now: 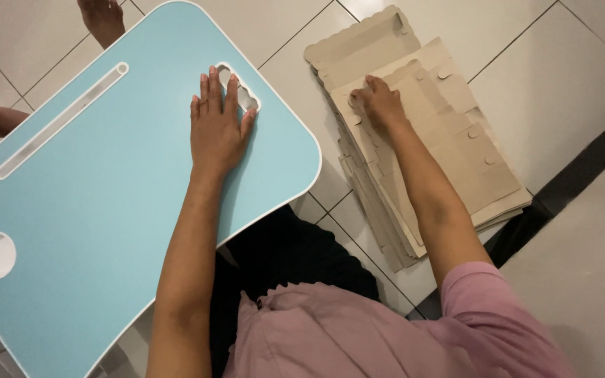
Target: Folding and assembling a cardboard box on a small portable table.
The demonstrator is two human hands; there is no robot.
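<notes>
A pink shirt (386, 336) fills the bottom, at six o'clock, above a white tiled floor (568, 63). The stack of flat cardboard blanks (449, 140) lies at two o'clock, long axis running eleven to five. The right hand (376, 103) presses its top sheet, fingers curled. The left hand (218, 126) rests flat, fingers spread, on the light blue lap table (92, 210).

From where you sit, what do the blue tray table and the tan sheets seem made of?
Blue tray table: probably plastic or coated board, with a smooth matte top, a white rim and moulded slots.
Tan sheets: looks like plain cardboard, dull brown with die-cut tabs, stacked flat under the right hand.
Floor: glossy pale tile, seemingly ceramic, with grout lines.
</notes>
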